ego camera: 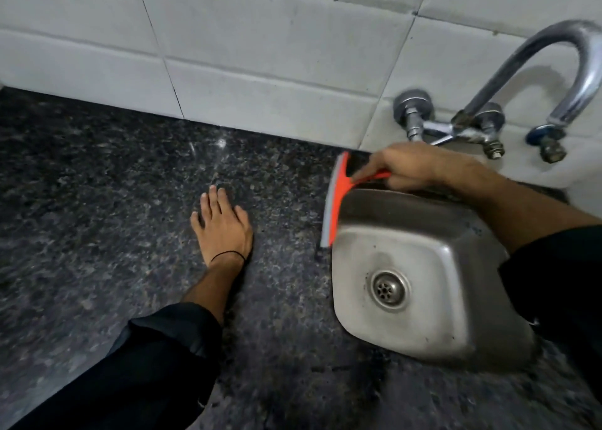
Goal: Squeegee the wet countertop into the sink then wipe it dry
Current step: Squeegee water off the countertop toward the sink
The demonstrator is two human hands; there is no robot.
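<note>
An orange squeegee (337, 198) with a grey rubber blade stands along the left rim of the steel sink (456, 244). My right hand (413, 166) grips its handle, reaching over the sink's back edge. The blade rests on the dark speckled granite countertop (97, 218) right at the sink's edge. My left hand (221, 224) lies flat on the counter, fingers spread, to the left of the squeegee. A thin wet sheen shows on the counter near the wall.
White tiled wall (260, 55) runs along the counter's back. A chrome wall tap (508, 81) with a curved spout arches over the sink, with valves beside it. The sink's drain (389, 289) sits in the basin's middle. Both forearms wear dark sleeves.
</note>
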